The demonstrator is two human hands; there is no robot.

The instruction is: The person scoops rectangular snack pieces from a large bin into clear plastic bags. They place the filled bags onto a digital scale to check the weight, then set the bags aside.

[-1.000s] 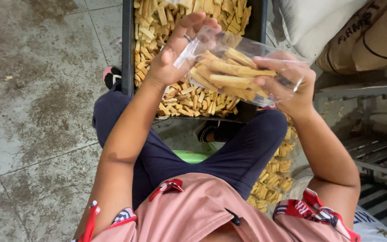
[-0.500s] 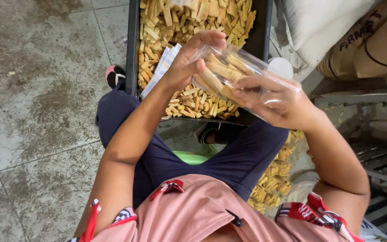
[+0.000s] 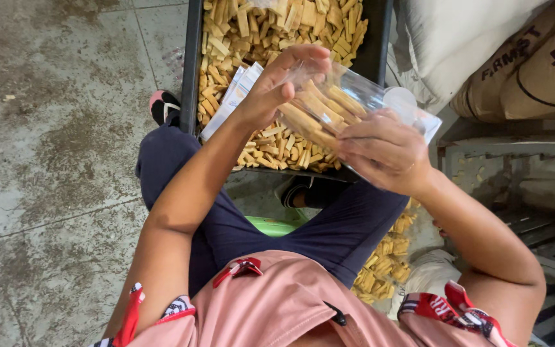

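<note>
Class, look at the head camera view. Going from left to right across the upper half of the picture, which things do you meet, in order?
Wet concrete floor → pink-and-black sandal → left hand → clear bag of biscuit sticks → white sack → brown sacks.

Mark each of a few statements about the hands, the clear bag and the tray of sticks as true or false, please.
1. Both hands, the left hand and the right hand, hold the clear plastic bag of tan biscuit sticks. True.
2. The bag is empty. False: sticks lie inside it.
3. The black rectangular tray holds many loose sticks. True.
4. The tray stands on a wooden table. False: it rests on the grey concrete floor.
5. The person wears dark blue trousers. True.
</note>
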